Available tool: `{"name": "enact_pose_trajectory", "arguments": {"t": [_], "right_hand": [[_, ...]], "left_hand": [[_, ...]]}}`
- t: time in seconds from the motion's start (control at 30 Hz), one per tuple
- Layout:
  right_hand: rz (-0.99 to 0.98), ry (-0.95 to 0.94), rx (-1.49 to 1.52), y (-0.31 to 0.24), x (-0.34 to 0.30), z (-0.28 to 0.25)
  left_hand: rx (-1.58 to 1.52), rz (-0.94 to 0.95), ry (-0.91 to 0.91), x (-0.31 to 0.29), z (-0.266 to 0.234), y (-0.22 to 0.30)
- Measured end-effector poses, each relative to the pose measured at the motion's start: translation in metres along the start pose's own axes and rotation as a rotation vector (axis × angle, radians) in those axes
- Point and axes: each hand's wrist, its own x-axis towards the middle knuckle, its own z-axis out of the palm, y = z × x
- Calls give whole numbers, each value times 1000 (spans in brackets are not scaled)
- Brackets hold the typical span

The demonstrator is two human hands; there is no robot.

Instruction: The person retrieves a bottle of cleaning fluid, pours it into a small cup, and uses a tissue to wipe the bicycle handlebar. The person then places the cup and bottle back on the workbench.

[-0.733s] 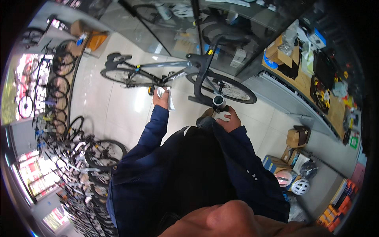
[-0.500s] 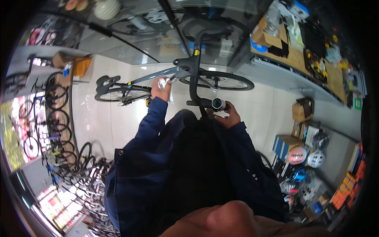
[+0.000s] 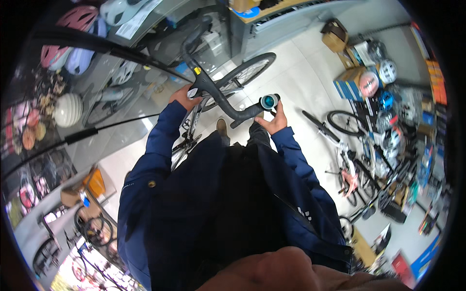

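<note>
A dark grey drop-bar bicycle stands in front of me, its handlebar [image 3: 221,99] slanting from far left to near right. My left hand [image 3: 186,99] is closed beside the stem, with a white cloth or tissue [image 3: 192,92] partly showing at its fingers. At the near end of the bar, my right hand [image 3: 275,121] curls around a white-rimmed round container [image 3: 268,102], teal inside, seen from above. Whether those fingers also touch the bar or its brake lever, I cannot tell. The front wheel [image 3: 255,70] points to the far right.
A glass display case [image 3: 160,43] with helmets lies close on the far left. A workbench edge [image 3: 267,12] runs along the far side. To the right are helmet boxes [image 3: 352,85] and several small bicycles [image 3: 347,160] on the tiled floor.
My view and body have turned rightward, and the bicycle's handlebar now slants. The left hand has come up to the stem; the white cloth shows less. The right hand keeps the container.
</note>
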Motion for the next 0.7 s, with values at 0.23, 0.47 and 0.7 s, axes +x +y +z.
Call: {"name": "enact_pose_trajectory", "arguments": {"t": [0.23,0.47,0.7], "right_hand": [[55,220,9,12,-31,29],[-46,547,90,-25,-69,7],[-141,741,-109,-59,-67,-22]], "left_hand": [[88,59,86,-8,4,16],[68,35,14,-27,16,48],[118,87,7,-33,30,71]]}}
